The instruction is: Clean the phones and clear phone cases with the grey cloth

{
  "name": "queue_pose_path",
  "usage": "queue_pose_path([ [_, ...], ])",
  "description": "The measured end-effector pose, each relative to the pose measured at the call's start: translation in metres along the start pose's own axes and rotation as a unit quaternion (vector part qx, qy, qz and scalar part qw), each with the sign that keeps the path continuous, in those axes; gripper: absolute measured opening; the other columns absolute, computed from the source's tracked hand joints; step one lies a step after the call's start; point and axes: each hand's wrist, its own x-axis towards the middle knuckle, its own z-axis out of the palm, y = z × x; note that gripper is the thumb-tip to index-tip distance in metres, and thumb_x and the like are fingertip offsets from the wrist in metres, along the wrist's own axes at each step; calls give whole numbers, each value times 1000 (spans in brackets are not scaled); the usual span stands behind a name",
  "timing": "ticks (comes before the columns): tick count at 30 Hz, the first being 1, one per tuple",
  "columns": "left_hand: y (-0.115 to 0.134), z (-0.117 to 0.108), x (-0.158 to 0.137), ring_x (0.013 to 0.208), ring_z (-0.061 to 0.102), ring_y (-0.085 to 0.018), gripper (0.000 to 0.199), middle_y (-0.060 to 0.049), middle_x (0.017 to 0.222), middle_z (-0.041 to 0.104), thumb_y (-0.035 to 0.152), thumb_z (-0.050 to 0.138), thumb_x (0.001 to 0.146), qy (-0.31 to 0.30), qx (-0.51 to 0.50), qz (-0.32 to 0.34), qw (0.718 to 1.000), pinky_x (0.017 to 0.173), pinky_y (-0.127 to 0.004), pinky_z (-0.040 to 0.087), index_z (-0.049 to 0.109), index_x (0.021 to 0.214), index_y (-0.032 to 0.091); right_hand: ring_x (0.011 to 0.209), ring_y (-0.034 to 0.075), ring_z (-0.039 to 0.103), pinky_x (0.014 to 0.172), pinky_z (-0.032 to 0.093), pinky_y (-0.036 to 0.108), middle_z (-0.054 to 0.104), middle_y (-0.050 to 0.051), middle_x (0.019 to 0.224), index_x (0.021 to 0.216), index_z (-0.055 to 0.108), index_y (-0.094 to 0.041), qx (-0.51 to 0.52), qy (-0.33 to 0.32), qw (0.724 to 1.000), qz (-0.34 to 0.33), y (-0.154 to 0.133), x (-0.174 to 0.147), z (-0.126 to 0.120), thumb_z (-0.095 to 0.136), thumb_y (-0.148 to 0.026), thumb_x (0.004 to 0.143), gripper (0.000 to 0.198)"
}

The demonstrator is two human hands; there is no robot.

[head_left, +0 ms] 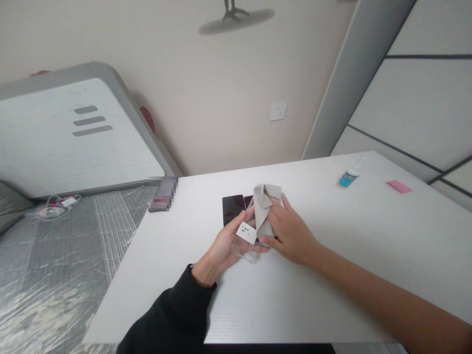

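My left hand [224, 243] is closed on a clear phone case [243, 253], gripping its edge with the thumb. A small white label [246, 232] with dark print sits on the case. My right hand [291, 228] presses a folded light grey cloth [263, 199] against the upper part of the case, fingers bent into the fabric. Just behind my hands a black phone-like device [233, 206] lies flat on the white table [309, 305]. Another dark piece beside it is mostly hidden by the cloth and my fingers.
A white spray bottle with a blue label [348, 178] lies at the right back, with a pink packet [399, 187] farther right. A pixelated object [162, 194] rests at the table's left edge. A wall with a socket [278, 111] rises behind; a bed headboard [73, 142] stands left.
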Motion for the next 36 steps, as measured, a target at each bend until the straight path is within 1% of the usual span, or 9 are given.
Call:
queue_pose_path([
  [4, 2, 3, 0, 81, 70, -17, 42, -10, 125, 71, 36, 58, 98, -4, 28, 33, 999, 72, -28, 59, 64, 138, 24, 142, 39, 43, 120, 24, 68, 52, 29, 147, 151, 38, -3, 52, 8, 999, 10, 5, 0, 6, 17, -71, 99, 88],
  [7, 2, 2, 0, 81, 70, -19, 42, -10, 119, 72, 34, 59, 97, 16, 16, 47, 999, 65, -28, 58, 64, 137, 22, 152, 38, 29, 122, 22, 66, 37, 27, 159, 157, 27, -6, 80, 0, 997, -20, -3, -1, 8, 18, -74, 98, 90],
  [9, 2, 0, 2, 74, 68, -18, 37, -8, 106, 75, 34, 59, 97, 29, -9, 49, 998, 60, -28, 57, 68, 130, 20, 153, 38, 26, 123, 21, 64, 38, 27, 159, 156, 30, -5, 93, -28, 994, -47, -9, 0, 5, 19, -77, 95, 95],
  [13, 1, -4, 5, 69, 67, -16, 28, -5, 88, 73, 32, 58, 98, 53, -40, 59, 996, 61, -25, 56, 73, 114, 16, 145, 39, 40, 122, 20, 66, 53, 27, 148, 144, 47, -4, 80, -66, 992, -69, -9, 3, -2, 23, -75, 97, 89],
  [20, 3, -5, 5, 68, 67, -16, 51, -6, 95, 73, 41, 52, 100, -18, -31, 44, 998, 64, -26, 54, 52, 148, 26, 120, 37, 62, 116, 29, 70, 67, 23, 126, 135, 55, -12, 74, -20, 997, 29, 1, 3, -5, 34, -67, 100, 69],
  [23, 8, -2, 3, 77, 69, -18, 53, -8, 106, 74, 41, 48, 101, -8, -57, 75, 996, 70, -28, 54, 46, 153, 28, 122, 37, 60, 119, 25, 69, 68, 22, 124, 125, 60, -12, 102, -22, 994, -11, -3, 2, -5, 32, -69, 99, 69],
  [28, 12, 3, 1, 107, 70, -25, 54, -9, 123, 72, 41, 44, 103, 46, -107, 142, 983, 99, -41, 50, 40, 156, 29, 112, 35, 65, 121, 24, 65, 72, 20, 113, 114, 67, -11, 124, -72, 984, -106, -20, -5, -1, 38, -73, 96, 71],
  [32, 3, 3, 5, 118, 67, -29, 59, -10, 132, 69, 44, 48, 101, 46, -125, 122, 984, 106, -49, 46, 36, 157, 32, 105, 31, 67, 122, 25, 59, 75, 15, 105, 104, 69, -13, 131, -103, 974, -156, -31, -9, 3, 47, -70, 95, 62],
  [36, -9, 5, 10, 123, 63, -33, 66, -15, 138, 65, 43, 56, 94, 20, -119, 85, 989, 108, -48, 45, 42, 154, 20, 112, 31, 66, 123, 26, 56, 75, 15, 108, 103, 70, -14, 109, -104, 972, -182, -37, -10, 3, 48, -65, 97, 56],
])
